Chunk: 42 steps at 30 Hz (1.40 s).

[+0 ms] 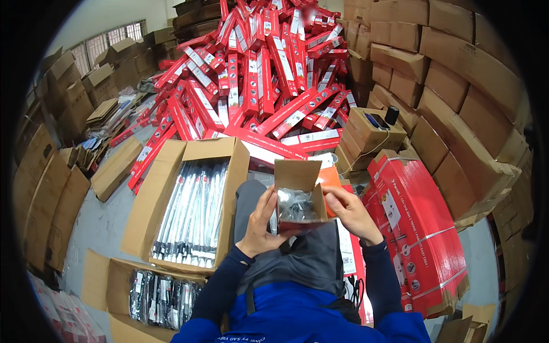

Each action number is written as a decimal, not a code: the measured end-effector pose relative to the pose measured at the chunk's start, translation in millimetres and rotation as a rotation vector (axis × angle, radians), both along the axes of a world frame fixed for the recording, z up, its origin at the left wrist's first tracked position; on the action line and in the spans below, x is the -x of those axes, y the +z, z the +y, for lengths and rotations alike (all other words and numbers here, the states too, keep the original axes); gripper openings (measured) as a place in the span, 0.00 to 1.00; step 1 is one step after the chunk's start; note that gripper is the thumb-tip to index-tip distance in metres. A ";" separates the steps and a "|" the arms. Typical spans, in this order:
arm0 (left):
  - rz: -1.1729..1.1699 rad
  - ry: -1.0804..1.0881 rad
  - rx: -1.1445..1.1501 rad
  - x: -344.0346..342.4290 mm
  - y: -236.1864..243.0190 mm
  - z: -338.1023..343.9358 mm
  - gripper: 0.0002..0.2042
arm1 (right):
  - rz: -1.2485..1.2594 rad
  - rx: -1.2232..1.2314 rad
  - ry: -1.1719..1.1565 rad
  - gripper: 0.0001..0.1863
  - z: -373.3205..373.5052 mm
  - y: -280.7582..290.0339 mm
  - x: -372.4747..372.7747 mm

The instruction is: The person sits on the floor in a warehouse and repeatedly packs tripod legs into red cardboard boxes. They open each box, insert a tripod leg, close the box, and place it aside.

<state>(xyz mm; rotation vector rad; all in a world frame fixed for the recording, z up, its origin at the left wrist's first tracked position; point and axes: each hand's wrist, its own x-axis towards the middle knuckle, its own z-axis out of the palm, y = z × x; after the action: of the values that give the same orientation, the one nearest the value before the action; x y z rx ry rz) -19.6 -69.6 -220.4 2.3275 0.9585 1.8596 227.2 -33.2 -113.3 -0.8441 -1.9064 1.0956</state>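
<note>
A small open cardboard box (297, 172) is held over my lap, its lid standing up at the back; inside lie dark parts in clear plastic (296, 206). My left hand (257, 220) grips the box's left side and bottom, fingers wrapped round it. My right hand (350, 212) grips the right edge with thumb and fingers. An orange-and-white package (329, 174) lies just behind the box, partly hidden.
A large carton (137, 206) of wrapped poles and a lower carton (111, 291) of black packets stand left. Red long boxes (263, 74) are heaped ahead. Stacked cartons (440, 80) and a strapped red bundle (423, 246) are right. A dark cylinder (392, 116) sits on a carton.
</note>
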 end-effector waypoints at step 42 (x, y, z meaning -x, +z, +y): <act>-0.873 -0.409 0.535 -9.3 39.5 -33.8 0.26 | -0.140 0.036 0.444 0.34 -9.8 98.6 39.5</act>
<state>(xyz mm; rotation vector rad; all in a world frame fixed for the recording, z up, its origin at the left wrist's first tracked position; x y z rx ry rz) -10.3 -103.4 -180.9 1.1071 0.6585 1.8299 187.7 -43.0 -14.7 -0.5370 -2.2650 1.3627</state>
